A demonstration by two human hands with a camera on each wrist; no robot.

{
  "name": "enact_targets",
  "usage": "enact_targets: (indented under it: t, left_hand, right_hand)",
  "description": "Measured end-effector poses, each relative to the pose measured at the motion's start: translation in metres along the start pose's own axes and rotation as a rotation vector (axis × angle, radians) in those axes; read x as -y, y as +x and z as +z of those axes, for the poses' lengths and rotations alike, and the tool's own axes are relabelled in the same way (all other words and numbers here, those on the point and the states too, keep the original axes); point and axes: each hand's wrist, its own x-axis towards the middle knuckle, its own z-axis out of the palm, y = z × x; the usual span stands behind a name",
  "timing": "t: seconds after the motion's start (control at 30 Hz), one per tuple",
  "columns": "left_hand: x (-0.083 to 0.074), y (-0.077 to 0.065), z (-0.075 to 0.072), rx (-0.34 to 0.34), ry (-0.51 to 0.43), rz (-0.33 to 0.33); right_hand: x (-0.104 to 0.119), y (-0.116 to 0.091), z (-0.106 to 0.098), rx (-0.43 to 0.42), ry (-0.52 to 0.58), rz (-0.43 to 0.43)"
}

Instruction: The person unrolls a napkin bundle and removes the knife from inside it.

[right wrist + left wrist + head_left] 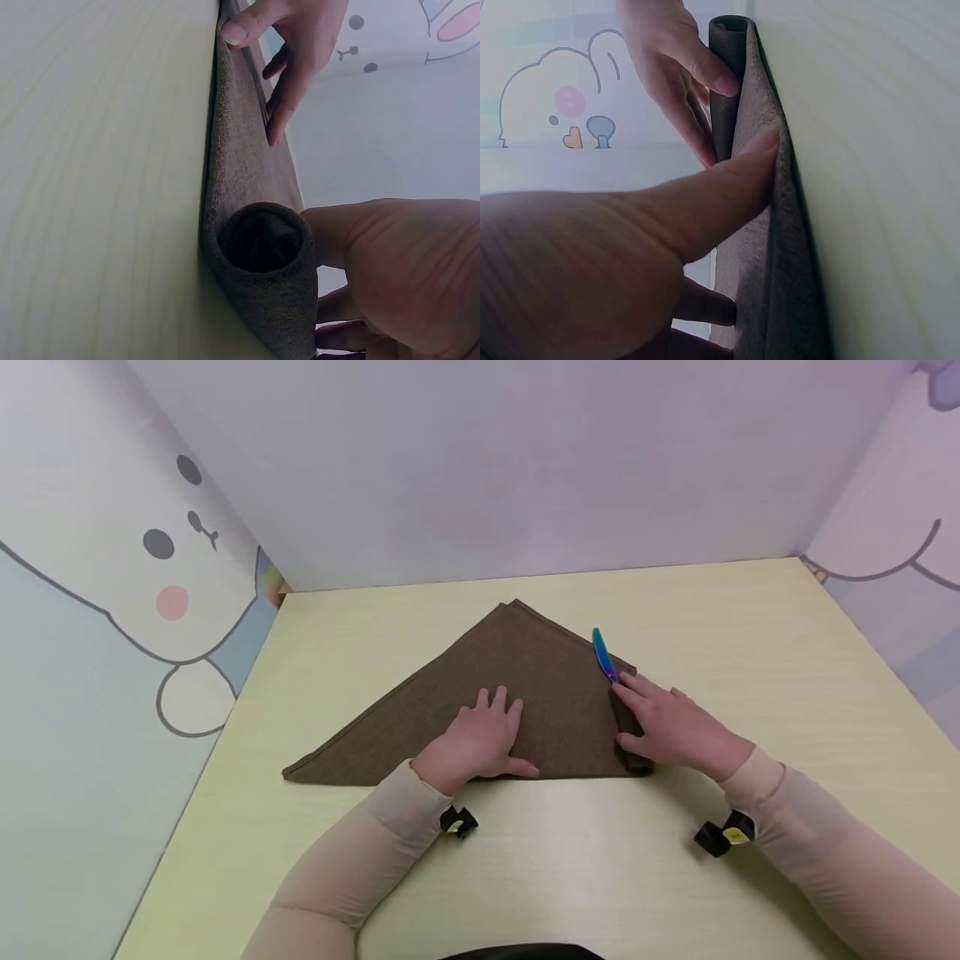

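A brown cloth [420, 718], folded into a triangle, lies on the table, its right end turned over into a tight roll [633, 752]. Flat on the middle of the cloth rests my left hand [480, 735], fingers spread and thumb along the near edge. My right hand [667, 722] lies over the roll, its extended fingers and thumb pressing on it. A shiny blue table knife [602, 652] sticks out past the far end of the roll; its lower part is hidden. In the right wrist view, the roll's hollow end [262, 238] faces the camera.
The pale wooden table [750, 643] reaches back to a plain light wall [487, 468]. Side panels with cartoon animals [172, 543] stand left and right. Each wrist carries a small black camera [457, 821]. A dark object [525, 952] shows at the bottom edge.
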Motion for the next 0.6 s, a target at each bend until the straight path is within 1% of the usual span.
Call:
enact_targets:
  t: [0.4,0.6]
  left_hand:
    - [0.0007,-0.0029,-0.0003,-0.002,-0.004,-0.002]
    - [-0.0006,-0.0036,-0.0014,-0.009,0.006,0.004]
  right_hand:
    - [-0.0041,-0.0051,-0.0016,-0.028,0.012,-0.004]
    - [-0.0072,-0.0073,-0.0028,-0.015,0.042,0.014]
